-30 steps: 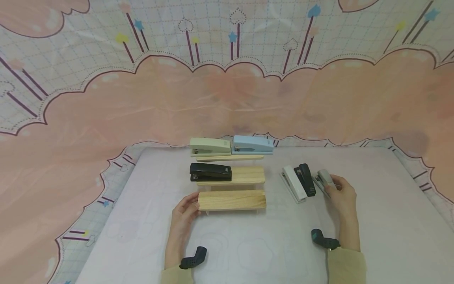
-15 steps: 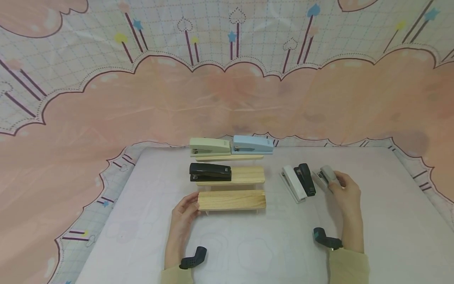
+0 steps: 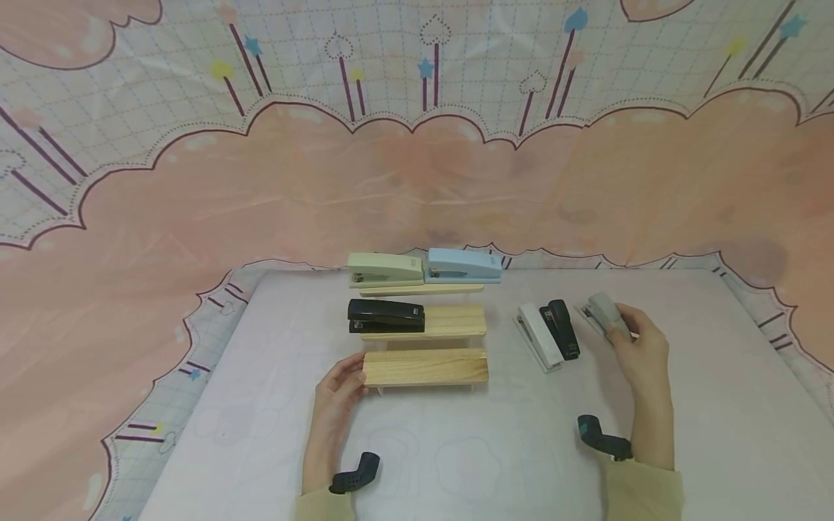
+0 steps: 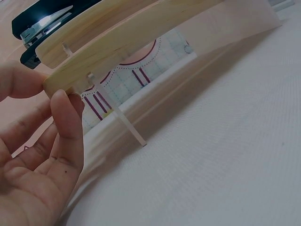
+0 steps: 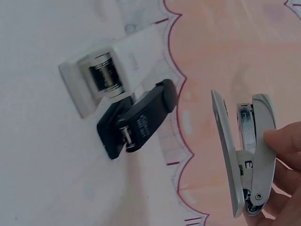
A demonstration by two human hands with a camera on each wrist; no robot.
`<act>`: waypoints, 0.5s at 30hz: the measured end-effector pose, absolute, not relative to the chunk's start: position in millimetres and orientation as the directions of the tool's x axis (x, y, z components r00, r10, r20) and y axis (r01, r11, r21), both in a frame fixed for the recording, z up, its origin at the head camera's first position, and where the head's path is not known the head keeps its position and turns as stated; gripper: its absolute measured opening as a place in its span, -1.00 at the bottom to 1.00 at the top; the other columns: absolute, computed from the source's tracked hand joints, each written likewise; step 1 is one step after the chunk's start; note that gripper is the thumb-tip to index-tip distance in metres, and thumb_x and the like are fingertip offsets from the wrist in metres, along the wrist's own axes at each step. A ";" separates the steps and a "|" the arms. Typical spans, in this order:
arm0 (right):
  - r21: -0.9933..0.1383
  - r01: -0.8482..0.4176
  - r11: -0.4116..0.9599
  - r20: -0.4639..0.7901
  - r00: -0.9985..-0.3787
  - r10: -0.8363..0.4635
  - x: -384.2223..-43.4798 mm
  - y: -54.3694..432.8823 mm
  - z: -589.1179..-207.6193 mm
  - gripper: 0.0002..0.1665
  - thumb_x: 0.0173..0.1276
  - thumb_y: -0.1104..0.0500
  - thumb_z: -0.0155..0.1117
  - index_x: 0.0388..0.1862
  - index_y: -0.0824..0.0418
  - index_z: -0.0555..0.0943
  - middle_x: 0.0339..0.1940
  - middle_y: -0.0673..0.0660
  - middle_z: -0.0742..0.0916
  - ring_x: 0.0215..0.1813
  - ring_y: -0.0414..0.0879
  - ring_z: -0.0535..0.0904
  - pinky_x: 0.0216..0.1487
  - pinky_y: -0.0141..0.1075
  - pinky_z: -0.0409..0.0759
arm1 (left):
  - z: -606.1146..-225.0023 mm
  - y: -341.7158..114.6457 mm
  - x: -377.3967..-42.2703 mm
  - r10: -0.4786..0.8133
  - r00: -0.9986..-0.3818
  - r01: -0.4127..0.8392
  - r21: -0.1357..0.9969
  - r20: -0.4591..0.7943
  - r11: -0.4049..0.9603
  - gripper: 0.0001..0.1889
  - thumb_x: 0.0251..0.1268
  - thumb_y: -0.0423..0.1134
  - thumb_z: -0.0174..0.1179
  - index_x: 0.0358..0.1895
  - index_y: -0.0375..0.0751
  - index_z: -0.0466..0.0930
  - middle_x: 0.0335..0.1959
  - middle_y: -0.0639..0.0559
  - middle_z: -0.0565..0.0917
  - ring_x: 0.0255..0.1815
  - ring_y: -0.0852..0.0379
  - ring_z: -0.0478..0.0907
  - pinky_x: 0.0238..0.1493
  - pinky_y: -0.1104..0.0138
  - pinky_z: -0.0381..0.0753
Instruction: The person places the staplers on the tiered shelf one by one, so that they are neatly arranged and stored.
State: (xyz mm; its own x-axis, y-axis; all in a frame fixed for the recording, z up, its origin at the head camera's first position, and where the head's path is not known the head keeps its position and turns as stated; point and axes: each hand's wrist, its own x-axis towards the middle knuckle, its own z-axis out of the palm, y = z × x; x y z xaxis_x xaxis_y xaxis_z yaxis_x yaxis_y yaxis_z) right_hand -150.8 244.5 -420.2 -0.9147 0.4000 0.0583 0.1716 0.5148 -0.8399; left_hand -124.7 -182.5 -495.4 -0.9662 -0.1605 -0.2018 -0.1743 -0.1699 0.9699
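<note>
My left hand (image 3: 339, 387) pinches the left end of the front wooden shelf board (image 3: 426, 367); in the left wrist view, thumb and fingers (image 4: 66, 115) grip the board's corner above a thin clear leg. On the right, my right hand (image 3: 641, 347) holds a small grey stapler (image 3: 606, 312), its nose pointing away to the left. The right wrist view shows this grey stapler (image 5: 263, 150) clasped at its top arm. Just left of it lie a white stapler (image 3: 541, 336) and a small black stapler (image 3: 560, 329), side by side on the table.
Behind the front board, a larger black stapler (image 3: 386, 316) sits on the left half of the middle board (image 3: 456, 320). A green stapler (image 3: 386, 269) and a blue stapler (image 3: 465, 265) stand on the rear board (image 3: 422, 290). Patterned cloth (image 3: 417, 181) hangs behind the white table (image 3: 260, 434).
My right hand has moved slightly right with the grey stapler, away from the small black one. My left hand stays on the front board.
</note>
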 end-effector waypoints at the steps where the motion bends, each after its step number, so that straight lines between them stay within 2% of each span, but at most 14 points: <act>1: -0.839 0.169 0.517 0.061 -0.916 0.398 -150.2 243.1 -418.1 -0.47 0.41 0.31 0.00 0.36 0.33 0.34 0.29 0.43 0.50 0.31 0.37 0.41 0.24 0.18 0.44 | -495.5 -182.5 -124.7 -0.160 -0.966 -0.178 0.969 -0.205 -0.170 -0.56 0.27 -0.43 0.10 0.25 -0.28 0.42 -0.07 0.18 0.60 -0.14 0.27 0.56 -0.22 0.52 0.56; 15: -0.835 0.045 0.548 0.164 -0.931 0.326 -144.4 213.3 -396.1 -0.49 0.40 0.36 0.01 0.33 0.32 0.38 0.24 0.43 0.53 0.22 0.39 0.49 0.17 0.17 0.50 | -496.1 -183.2 -125.3 -0.163 -0.962 -0.186 0.964 -0.218 -0.189 -0.56 0.26 -0.41 0.13 0.24 -0.27 0.44 -0.07 0.16 0.61 -0.12 0.25 0.56 -0.21 0.50 0.56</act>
State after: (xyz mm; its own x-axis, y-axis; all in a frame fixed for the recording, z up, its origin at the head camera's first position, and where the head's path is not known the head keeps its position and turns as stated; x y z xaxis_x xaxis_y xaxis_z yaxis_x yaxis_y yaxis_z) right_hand -144.4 213.3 -396.1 -0.9310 0.3263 0.1635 0.0453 0.5479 -0.8353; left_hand -125.3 -183.2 -496.1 -0.9623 -0.1630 -0.2178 -0.1863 -0.1887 0.9642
